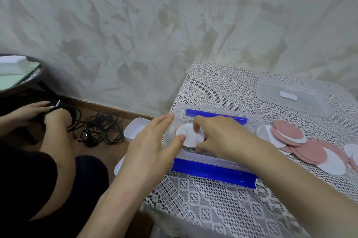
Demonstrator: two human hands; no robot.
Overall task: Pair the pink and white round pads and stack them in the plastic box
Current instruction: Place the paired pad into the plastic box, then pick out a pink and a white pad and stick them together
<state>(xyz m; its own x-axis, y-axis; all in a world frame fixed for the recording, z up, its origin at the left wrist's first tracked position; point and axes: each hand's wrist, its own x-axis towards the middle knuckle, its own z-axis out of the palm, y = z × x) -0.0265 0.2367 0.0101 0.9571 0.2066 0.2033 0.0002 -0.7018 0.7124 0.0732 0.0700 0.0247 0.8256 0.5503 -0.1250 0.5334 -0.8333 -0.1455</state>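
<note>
We're over the lace-covered table [213, 208], w/ the plastic box [203, 157] as our ref: its long axis runs L–R across us, blue clips on the far and near long sides. The clear lid [302, 102] lies beyond the box's R end. The loose pads [310, 150], pink & white, overlap just off that same R end. Both hands work at the box's L end. Our left hand [147, 146] is relaxed, fingers straight over the L wall, thumb tip touching the white pad [187, 135] inside the box. Our right hand [222, 137] grasps that pad, index tip on top, thumb curled at its near edge. Can't tell if a pink one lies under it. The next pair prob. comes from the pile, so the R hand is nearer.
</note>
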